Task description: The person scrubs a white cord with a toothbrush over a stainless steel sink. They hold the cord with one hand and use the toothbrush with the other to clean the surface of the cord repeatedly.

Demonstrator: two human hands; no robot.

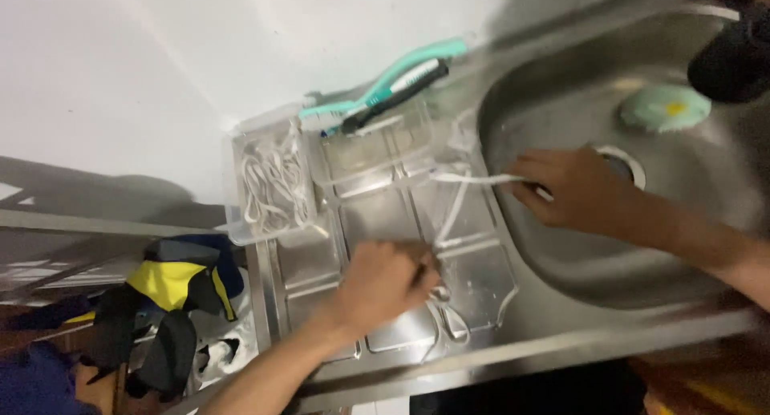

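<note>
Stainless drainboard point(385, 222) of the sink point(682, 246) is carrying the work. Nearest, the left hand point(381, 283) is curling shut on the near end of a white lace point(453, 214), pinning it to the ribbed metal. The lace is running far and right, its long axis slanting toward the basin. At its far end the right hand point(573, 186) is pinching it at the basin rim, fingers closed. Farther left, a clear tray point(273, 182) is holding coiled white laces, toothbrushes point(385, 90) lying across its far edge.
</note>
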